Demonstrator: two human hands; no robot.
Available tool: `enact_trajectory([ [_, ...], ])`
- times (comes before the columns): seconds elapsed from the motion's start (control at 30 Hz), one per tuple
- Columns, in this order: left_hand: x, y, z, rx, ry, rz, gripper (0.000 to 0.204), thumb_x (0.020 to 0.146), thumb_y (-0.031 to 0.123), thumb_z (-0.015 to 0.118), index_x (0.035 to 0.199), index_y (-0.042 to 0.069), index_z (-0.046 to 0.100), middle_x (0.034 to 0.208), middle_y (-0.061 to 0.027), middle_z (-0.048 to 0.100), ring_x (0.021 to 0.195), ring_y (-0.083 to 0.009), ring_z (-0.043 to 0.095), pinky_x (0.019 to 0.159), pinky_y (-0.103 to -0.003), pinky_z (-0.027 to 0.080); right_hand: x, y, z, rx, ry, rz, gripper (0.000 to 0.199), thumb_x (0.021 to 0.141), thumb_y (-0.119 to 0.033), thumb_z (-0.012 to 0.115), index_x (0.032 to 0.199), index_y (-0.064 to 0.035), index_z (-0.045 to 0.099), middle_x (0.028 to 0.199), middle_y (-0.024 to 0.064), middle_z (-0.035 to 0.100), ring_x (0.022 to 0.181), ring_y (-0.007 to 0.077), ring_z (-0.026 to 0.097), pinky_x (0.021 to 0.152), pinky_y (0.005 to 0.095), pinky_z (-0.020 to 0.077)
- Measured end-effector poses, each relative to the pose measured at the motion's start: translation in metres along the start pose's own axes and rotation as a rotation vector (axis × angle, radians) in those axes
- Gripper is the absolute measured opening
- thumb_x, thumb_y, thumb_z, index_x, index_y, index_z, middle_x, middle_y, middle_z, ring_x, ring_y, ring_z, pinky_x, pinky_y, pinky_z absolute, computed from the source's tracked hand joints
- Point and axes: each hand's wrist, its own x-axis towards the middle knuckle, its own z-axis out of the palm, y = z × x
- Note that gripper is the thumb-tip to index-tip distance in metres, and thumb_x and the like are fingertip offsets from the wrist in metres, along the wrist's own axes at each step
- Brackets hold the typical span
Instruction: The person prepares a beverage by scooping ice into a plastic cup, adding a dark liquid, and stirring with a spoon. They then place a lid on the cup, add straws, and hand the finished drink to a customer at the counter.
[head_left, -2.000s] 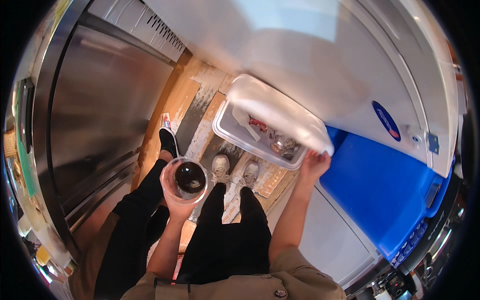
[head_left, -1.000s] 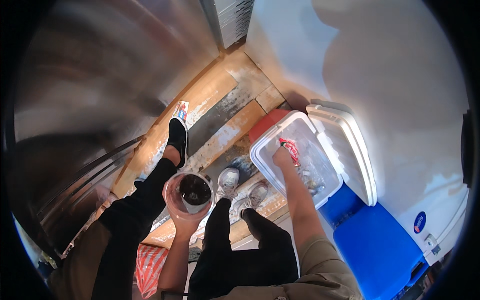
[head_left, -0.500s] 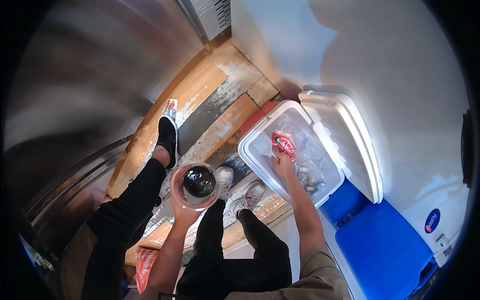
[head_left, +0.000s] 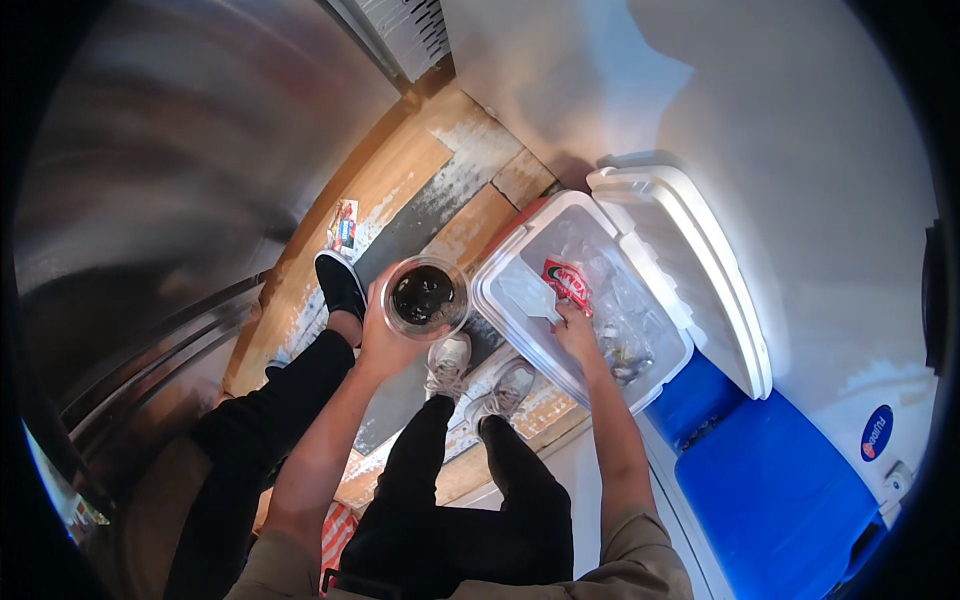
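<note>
My left hand (head_left: 388,342) is wrapped round a clear plastic cup (head_left: 459,312) with a dark drink inside, held up above the floor and my shoes. My right hand (head_left: 577,332) reaches into an open white cooler box (head_left: 527,357), its fingers closed on the handle of a white scoop (head_left: 527,295). Just beyond those fingers lies a red and white packet (head_left: 566,281), on top of clear plastic bags (head_left: 625,320) whose contents I cannot make out.
The cooler's white lid (head_left: 695,265) leans back against a large white appliance (head_left: 830,250). A blue box (head_left: 770,480) stands at the right. Another person's leg (head_left: 290,385) and black shoe (head_left: 340,283) are at my left, beside a steel cabinet (head_left: 170,180). A small printed packet (head_left: 344,225) lies on the floor.
My left hand has moved the cup up and to the right, closer to the cooler. The scoop now shows clearly at my right hand, left of the red packet.
</note>
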Motion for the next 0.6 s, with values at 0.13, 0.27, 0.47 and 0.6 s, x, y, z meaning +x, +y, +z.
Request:
enact_trajectory([
  [0.13, 0.005, 0.000, 0.004, 0.060, -0.037, -0.012, 0.089, 0.050, 0.015, 0.086, 0.125, 0.004, 0.041, 0.123, -0.0106, 0.046, 0.116, -0.0267, 0.042, 0.100, -0.036, 0.035, -0.002, 0.007, 0.001, 0.167, 0.036, -0.013, 0.026, 0.068, 0.008, 0.040, 0.084, 0.0013, 0.059, 0.073, 0.0151, 0.057, 0.073, 0.0259, 0.059, 0.067, 0.0335, 0.0442],
  [0.27, 0.009, 0.003, 0.008, 0.007, -0.059, -0.012, 0.089, 0.050, 0.013, 0.086, 0.126, 0.004, 0.040, 0.122, -0.0111, 0.046, 0.115, -0.0270, 0.043, 0.099, -0.035, 0.035, -0.002, 0.015, -0.003, 0.314, -0.064, 0.048, 0.036, 0.070, 0.009, 0.038, 0.095, -0.0014, 0.062, 0.077, 0.0146, 0.061, 0.076, 0.0238, 0.060, 0.072, 0.0318, 0.0450],
  [0.47, 0.012, 0.013, 0.015, 0.020, -0.070, 0.021, 0.088, 0.049, 0.010, 0.085, 0.126, 0.004, 0.041, 0.120, -0.0124, 0.048, 0.112, -0.0285, 0.046, 0.099, -0.036, 0.037, -0.014, 0.014, -0.011, 0.398, -0.072, 0.092, 0.032, 0.070, 0.007, 0.038, 0.090, 0.0001, 0.063, 0.073, 0.0112, 0.060, 0.072, 0.0188, 0.058, 0.070, 0.0292, 0.0443],
  [0.6, 0.012, 0.026, 0.017, 0.059, -0.083, 0.025, 0.087, 0.049, 0.007, 0.083, 0.126, 0.005, 0.041, 0.119, -0.0128, 0.049, 0.113, -0.0297, 0.045, 0.098, -0.037, 0.036, -0.044, 0.002, -0.033, 0.397, -0.001, 0.215, 0.029, 0.071, 0.006, 0.039, 0.088, 0.0014, 0.062, 0.072, 0.0107, 0.060, 0.069, 0.0183, 0.057, 0.067, 0.0287, 0.0438],
])
